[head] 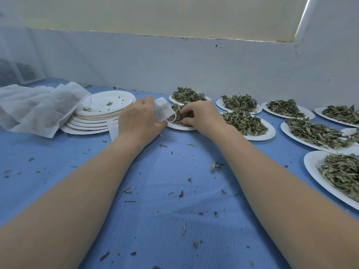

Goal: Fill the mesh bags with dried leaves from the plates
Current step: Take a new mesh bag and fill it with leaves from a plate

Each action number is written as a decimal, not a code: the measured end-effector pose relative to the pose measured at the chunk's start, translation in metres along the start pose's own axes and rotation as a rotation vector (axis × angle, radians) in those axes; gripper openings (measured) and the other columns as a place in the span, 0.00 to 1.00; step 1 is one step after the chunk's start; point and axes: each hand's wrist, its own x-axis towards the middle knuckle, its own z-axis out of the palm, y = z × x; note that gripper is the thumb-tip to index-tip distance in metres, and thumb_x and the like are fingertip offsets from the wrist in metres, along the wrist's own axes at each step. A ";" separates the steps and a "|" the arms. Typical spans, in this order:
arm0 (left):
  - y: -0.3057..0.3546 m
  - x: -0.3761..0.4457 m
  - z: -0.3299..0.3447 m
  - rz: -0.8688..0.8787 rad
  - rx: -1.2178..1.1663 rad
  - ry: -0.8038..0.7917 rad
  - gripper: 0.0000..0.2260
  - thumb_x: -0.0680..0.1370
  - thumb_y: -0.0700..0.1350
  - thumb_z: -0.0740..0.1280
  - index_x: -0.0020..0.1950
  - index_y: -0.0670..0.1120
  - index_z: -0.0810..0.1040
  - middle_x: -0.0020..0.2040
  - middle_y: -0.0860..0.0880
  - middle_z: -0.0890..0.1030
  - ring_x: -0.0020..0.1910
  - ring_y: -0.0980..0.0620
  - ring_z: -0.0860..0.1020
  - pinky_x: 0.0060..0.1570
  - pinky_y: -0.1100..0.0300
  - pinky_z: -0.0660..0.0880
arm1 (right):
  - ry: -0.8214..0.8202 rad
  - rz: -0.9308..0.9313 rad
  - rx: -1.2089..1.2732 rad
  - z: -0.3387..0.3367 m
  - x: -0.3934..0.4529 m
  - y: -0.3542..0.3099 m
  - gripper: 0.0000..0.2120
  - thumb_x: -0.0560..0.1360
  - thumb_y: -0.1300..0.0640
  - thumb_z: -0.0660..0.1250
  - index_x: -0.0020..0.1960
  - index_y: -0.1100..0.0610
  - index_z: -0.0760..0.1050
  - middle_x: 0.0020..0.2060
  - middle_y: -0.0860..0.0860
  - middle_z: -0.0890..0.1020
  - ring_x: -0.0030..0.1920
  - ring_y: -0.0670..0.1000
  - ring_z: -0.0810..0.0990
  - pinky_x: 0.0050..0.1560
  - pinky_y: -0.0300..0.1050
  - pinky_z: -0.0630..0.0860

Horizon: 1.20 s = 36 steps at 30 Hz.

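Observation:
My left hand (pixel 140 118) grips a small white mesh bag (pixel 162 109) at the left edge of a white paper plate (pixel 181 126), with the bag's mouth turned toward the leaves. My right hand (pixel 202 115) lies on that plate, its fingers curled into the dried green leaves (pixel 177 110) and gathering a clump beside the bag. Most of this plate is hidden under both hands.
A stack of used white plates (pixel 101 113) stands at the left, with a heap of empty mesh bags (pixel 38 107) draped over it. Several plates heaped with dried leaves (pixel 243 122) spread to the right. Leaf crumbs dot the blue cloth (pixel 165 191). A white wall (pixel 174 61) runs close behind.

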 end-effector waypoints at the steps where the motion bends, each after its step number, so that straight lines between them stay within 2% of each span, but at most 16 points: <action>1: 0.000 0.000 0.000 0.000 0.003 -0.006 0.20 0.71 0.53 0.69 0.54 0.41 0.71 0.48 0.41 0.76 0.47 0.41 0.74 0.42 0.56 0.62 | 0.041 0.009 0.048 -0.001 0.000 0.002 0.15 0.73 0.61 0.69 0.60 0.54 0.78 0.53 0.52 0.81 0.54 0.51 0.76 0.51 0.37 0.68; 4: 0.000 0.001 0.000 -0.004 0.013 -0.030 0.20 0.71 0.54 0.68 0.55 0.41 0.70 0.49 0.42 0.76 0.48 0.40 0.74 0.44 0.54 0.65 | 0.155 0.042 0.156 -0.007 0.003 0.005 0.22 0.73 0.62 0.69 0.65 0.51 0.73 0.51 0.50 0.81 0.50 0.50 0.76 0.50 0.35 0.67; 8: 0.001 0.000 0.000 -0.007 0.011 -0.044 0.20 0.71 0.54 0.68 0.55 0.42 0.70 0.50 0.41 0.76 0.49 0.40 0.74 0.45 0.53 0.65 | 0.218 0.040 0.194 -0.010 0.005 0.008 0.24 0.72 0.61 0.70 0.66 0.50 0.71 0.52 0.50 0.82 0.52 0.50 0.78 0.52 0.33 0.67; 12: 0.001 0.000 -0.001 -0.011 0.015 -0.053 0.20 0.71 0.54 0.68 0.55 0.41 0.70 0.50 0.41 0.76 0.49 0.40 0.74 0.45 0.53 0.66 | 0.227 -0.001 0.291 -0.011 0.004 0.005 0.23 0.72 0.63 0.71 0.64 0.54 0.73 0.50 0.51 0.82 0.51 0.50 0.79 0.58 0.41 0.72; 16: 0.001 0.000 0.000 -0.018 0.006 -0.058 0.19 0.71 0.53 0.68 0.54 0.42 0.70 0.50 0.41 0.76 0.49 0.40 0.74 0.42 0.55 0.62 | 0.257 -0.027 0.498 -0.015 0.004 -0.003 0.21 0.70 0.66 0.72 0.61 0.54 0.75 0.44 0.47 0.81 0.41 0.41 0.78 0.50 0.29 0.74; 19: 0.001 0.000 0.000 -0.024 -0.001 -0.071 0.19 0.71 0.53 0.68 0.54 0.42 0.70 0.50 0.42 0.76 0.49 0.41 0.74 0.43 0.54 0.63 | 0.224 -0.039 0.551 -0.020 0.003 -0.007 0.21 0.69 0.66 0.73 0.59 0.53 0.75 0.42 0.45 0.82 0.39 0.38 0.78 0.46 0.28 0.75; 25: 0.002 0.001 0.000 -0.034 -0.018 -0.063 0.19 0.71 0.53 0.68 0.54 0.42 0.70 0.50 0.42 0.76 0.50 0.40 0.74 0.44 0.53 0.65 | 0.120 -0.064 0.526 -0.017 0.002 -0.011 0.22 0.68 0.68 0.73 0.59 0.55 0.75 0.39 0.45 0.81 0.40 0.42 0.79 0.47 0.29 0.75; 29: 0.004 0.000 0.002 0.052 0.018 -0.039 0.19 0.72 0.55 0.67 0.53 0.42 0.70 0.48 0.42 0.77 0.48 0.41 0.74 0.42 0.55 0.63 | 0.065 -0.105 0.565 -0.016 0.001 -0.016 0.21 0.68 0.68 0.72 0.57 0.53 0.76 0.39 0.43 0.83 0.44 0.46 0.81 0.50 0.35 0.77; 31: 0.006 0.000 0.003 0.086 0.031 -0.021 0.20 0.72 0.56 0.67 0.52 0.41 0.71 0.47 0.42 0.77 0.47 0.40 0.74 0.41 0.54 0.62 | 0.048 -0.134 0.588 -0.016 0.000 -0.019 0.21 0.68 0.69 0.71 0.58 0.53 0.76 0.39 0.43 0.83 0.43 0.45 0.81 0.49 0.34 0.77; 36: 0.007 -0.002 0.005 0.109 0.015 0.025 0.19 0.72 0.55 0.67 0.51 0.40 0.71 0.46 0.40 0.77 0.45 0.39 0.74 0.41 0.53 0.63 | 0.115 -0.100 0.599 -0.014 0.000 -0.023 0.22 0.67 0.67 0.73 0.57 0.54 0.73 0.42 0.49 0.77 0.39 0.48 0.80 0.45 0.38 0.77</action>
